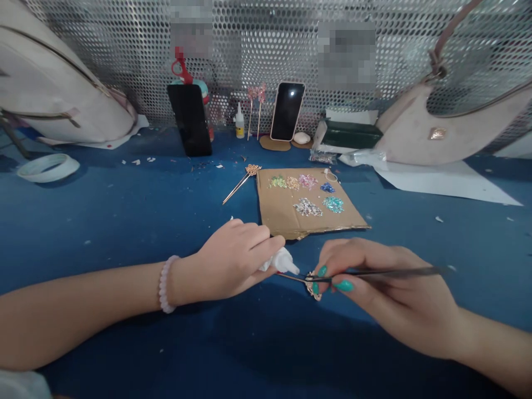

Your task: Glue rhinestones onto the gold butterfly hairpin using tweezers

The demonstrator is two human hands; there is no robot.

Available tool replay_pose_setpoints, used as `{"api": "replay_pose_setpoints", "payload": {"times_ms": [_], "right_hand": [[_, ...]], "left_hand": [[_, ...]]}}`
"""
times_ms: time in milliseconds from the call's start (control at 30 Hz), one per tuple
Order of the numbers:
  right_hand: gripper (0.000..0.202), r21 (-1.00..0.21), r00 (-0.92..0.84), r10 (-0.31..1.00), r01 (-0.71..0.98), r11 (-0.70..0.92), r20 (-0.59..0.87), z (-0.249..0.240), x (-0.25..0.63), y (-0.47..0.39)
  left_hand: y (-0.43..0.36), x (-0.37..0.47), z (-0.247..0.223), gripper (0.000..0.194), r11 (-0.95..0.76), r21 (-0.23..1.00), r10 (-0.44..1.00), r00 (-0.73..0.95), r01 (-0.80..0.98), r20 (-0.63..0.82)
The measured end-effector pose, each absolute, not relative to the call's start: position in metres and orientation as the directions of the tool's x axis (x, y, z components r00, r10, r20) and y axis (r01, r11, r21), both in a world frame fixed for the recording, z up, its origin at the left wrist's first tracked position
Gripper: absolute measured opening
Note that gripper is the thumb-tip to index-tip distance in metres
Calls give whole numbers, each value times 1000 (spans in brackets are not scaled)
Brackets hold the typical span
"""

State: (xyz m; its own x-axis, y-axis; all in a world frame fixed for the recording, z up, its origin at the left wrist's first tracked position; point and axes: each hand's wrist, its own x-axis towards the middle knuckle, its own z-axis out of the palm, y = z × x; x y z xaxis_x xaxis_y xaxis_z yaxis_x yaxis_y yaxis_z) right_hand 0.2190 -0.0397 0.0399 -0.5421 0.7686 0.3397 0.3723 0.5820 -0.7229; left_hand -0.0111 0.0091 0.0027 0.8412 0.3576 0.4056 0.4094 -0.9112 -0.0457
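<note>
My left hand (239, 257) is closed around a small white glue bottle (284, 260), its nozzle pointing right and down. Below the nozzle, the thin stem of an ornate metal hairpin (315, 292) runs to my left fingertips; whether they grip it is hidden. Dark tweezers (374, 272) are pinched in my right hand (386, 299), their tips over the hairpin's decorated head. My right fingers partly cover that head. Just beyond my hands lies a cardboard piece (278, 213) bearing small piles of coloured bits, including silver pieces (307, 207) and turquoise pieces (333, 204).
Another hairpin (241, 183) lies left of the cardboard. Behind stand a dark phone (190, 119), a yellow-labelled bottle (240, 123), two pink-topped sticks (260, 105) and a second phone (287, 111). A tape roll (47, 168), backpack (62, 83) and handbag (449, 130) flank the blue table.
</note>
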Motion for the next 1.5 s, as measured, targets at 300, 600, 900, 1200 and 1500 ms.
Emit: {"api": "replay_pose_setpoints", "payload": {"times_ms": [300, 600, 900, 1200, 1500], "right_hand": [[24, -994, -416, 909, 97, 53, 8, 35, 210, -34], [25, -987, -432, 895, -64, -149, -108, 16, 209, -29], [28, -969, -458, 878, -118, -215, -139, 17, 206, -30], [23, -993, -408, 910, 60, 103, 70, 29, 211, -35], [31, -938, -399, 903, 223, 264, 160, 38, 207, -35]], "left_hand": [[9, -11, 3, 17, -910, -49, 360, 843, 412, 400], [8, -10, 2, 21, -914, -67, 340, 843, 401, 416], [9, -10, 4, 21, -913, -60, 346, 844, 403, 409], [9, -11, 3, 17, -910, -40, 364, 843, 412, 397], [8, -11, 4, 17, -912, -22, 370, 842, 411, 394]]}}
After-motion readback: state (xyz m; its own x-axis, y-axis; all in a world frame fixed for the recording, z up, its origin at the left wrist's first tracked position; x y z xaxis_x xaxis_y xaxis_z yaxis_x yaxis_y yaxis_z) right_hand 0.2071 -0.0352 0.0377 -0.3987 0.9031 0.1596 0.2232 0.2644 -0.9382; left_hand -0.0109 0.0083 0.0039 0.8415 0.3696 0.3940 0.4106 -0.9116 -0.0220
